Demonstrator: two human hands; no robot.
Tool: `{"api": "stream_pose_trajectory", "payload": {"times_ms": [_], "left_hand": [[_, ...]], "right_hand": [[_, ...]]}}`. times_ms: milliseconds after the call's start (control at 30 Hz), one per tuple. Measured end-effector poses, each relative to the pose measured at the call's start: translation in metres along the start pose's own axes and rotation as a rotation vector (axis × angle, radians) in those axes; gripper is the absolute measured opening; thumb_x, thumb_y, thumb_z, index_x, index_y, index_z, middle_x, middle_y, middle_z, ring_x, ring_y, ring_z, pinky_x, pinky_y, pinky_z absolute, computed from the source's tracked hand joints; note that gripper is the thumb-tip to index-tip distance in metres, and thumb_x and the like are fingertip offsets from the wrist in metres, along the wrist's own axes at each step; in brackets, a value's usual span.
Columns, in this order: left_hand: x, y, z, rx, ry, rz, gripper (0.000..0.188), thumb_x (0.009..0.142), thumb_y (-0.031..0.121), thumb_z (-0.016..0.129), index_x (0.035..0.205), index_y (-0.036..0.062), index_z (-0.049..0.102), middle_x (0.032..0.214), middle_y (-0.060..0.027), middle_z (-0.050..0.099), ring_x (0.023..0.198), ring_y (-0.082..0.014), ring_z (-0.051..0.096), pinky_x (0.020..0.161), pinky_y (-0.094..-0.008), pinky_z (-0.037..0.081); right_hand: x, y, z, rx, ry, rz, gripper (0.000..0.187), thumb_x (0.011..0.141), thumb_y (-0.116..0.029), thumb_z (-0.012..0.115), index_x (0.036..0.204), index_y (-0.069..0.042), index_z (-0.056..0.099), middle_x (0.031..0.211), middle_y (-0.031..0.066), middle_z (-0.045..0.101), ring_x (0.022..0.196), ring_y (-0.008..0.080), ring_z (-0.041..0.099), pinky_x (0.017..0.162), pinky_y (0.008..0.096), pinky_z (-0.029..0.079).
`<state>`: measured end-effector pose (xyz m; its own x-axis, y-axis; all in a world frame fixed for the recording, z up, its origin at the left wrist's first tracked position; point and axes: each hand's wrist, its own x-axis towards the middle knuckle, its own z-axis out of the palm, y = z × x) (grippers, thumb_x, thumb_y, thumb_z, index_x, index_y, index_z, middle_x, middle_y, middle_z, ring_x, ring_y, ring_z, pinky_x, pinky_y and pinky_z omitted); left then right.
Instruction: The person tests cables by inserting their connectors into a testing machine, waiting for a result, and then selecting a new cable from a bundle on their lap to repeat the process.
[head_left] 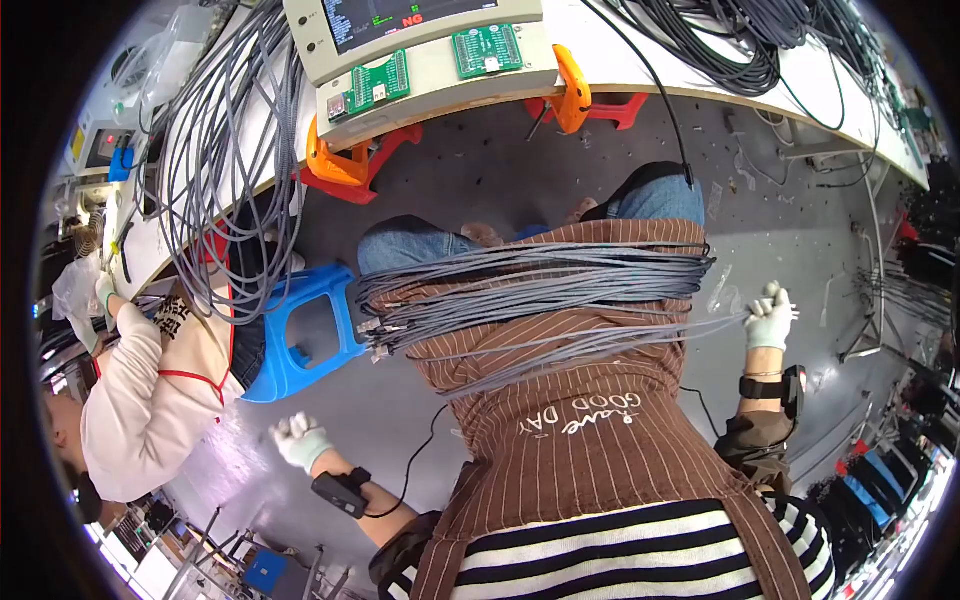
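Note:
Across my lap, over a brown striped apron [600, 455], lies a thick bundle of grey cables [540, 285], with metal plugs [375, 338] gathered at its left end. A looser group of grey cables [580, 345] runs nearer to me and stretches off to the right. My right hand [768, 320], in a white glove, is closed on the right end of this loose group, out past my knee. Left of my lap, my left hand [300, 443], also gloved, is held in the air with its fingers loosely bent and apart. Nothing shows in it, and it touches no cable.
Ahead stands a white table with a tester [430, 60] carrying a screen and green circuit boards. Grey cables [235, 130] hang over its left edge. Orange clamps [572, 90] sit at the tester's corners. A blue stool [305, 335] and a co-worker in a pale sleeve [130, 410] are at left.

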<state>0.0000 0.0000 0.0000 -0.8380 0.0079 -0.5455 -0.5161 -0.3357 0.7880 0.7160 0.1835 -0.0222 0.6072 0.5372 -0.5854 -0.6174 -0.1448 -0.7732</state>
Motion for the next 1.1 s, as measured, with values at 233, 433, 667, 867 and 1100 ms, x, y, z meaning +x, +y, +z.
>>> {"api": "stream_pose_trajectory", "payload": {"times_ms": [233, 433, 667, 867, 1100], "left_hand": [[-0.002, 0.078, -0.016, 0.058, -0.039, 0.347, 0.012, 0.086, 0.014, 0.046, 0.075, 0.0087, 0.05, 0.057, 0.0016, 0.036, 0.039, -0.0104, 0.024, 0.036, -0.0253, 0.02], [-0.13, 0.023, 0.107, 0.476, -0.961, 0.111, 0.041, 0.091, 0.019, 0.045, 0.124, -0.004, 0.037, 0.06, 0.0065, 0.033, 0.04, -0.0029, 0.028, 0.035, -0.0179, 0.026], [-0.229, -0.069, 0.202, 0.308, -1.52, -0.654, 0.036, 0.094, 0.023, 0.039, 0.109, -0.0078, 0.049, 0.052, -0.0001, 0.04, 0.034, -0.0058, 0.028, 0.034, -0.0219, 0.028], [-0.232, -0.084, 0.221, 0.354, -1.572, -0.713, 0.039, 0.096, 0.028, 0.035, 0.101, -0.0066, 0.052, 0.051, -0.0007, 0.04, 0.032, -0.0071, 0.029, 0.033, -0.0231, 0.029], [-0.242, -0.093, 0.247, 0.403, -1.321, -0.279, 0.025, 0.092, 0.019, 0.046, 0.085, -0.0028, 0.055, 0.052, -0.0023, 0.047, 0.033, -0.0055, 0.034, 0.032, -0.0192, 0.027]], "right_hand": [[0.025, -0.043, -0.027, -0.072, 0.222, -0.225, 0.021, 0.091, -0.026, 0.042, 0.093, -0.008, 0.053, 0.063, -0.0027, 0.051, 0.037, 0.0051, 0.025, 0.033, 0.0202, 0.021], [-0.088, -0.074, 0.117, -0.392, -0.543, -0.184, 0.028, 0.095, -0.026, 0.041, 0.095, -0.003, 0.057, 0.046, -0.0069, 0.03, 0.032, 0.0033, 0.018, 0.032, 0.0192, 0.016], [-0.192, -0.003, 0.233, -0.666, -1.206, -0.012, 0.027, 0.088, -0.022, 0.051, 0.095, 0.003, 0.058, 0.051, -0.0016, 0.046, 0.035, 0.0022, 0.031, 0.033, 0.0181, 0.02], [-0.223, 0.023, 0.276, -0.731, -1.269, 0.05, 0.025, 0.09, -0.021, 0.049, 0.088, 0.002, 0.059, 0.049, -0.0006, 0.046, 0.036, 0.0021, 0.03, 0.034, 0.0181, 0.021], [-0.224, 0.043, 0.292, -0.569, -1.174, 0.067, 0.026, 0.093, -0.02, 0.044, 0.084, 0.001, 0.057, 0.047, -0.0014, 0.042, 0.036, 0.0025, 0.029, 0.035, 0.0183, 0.021]]}}
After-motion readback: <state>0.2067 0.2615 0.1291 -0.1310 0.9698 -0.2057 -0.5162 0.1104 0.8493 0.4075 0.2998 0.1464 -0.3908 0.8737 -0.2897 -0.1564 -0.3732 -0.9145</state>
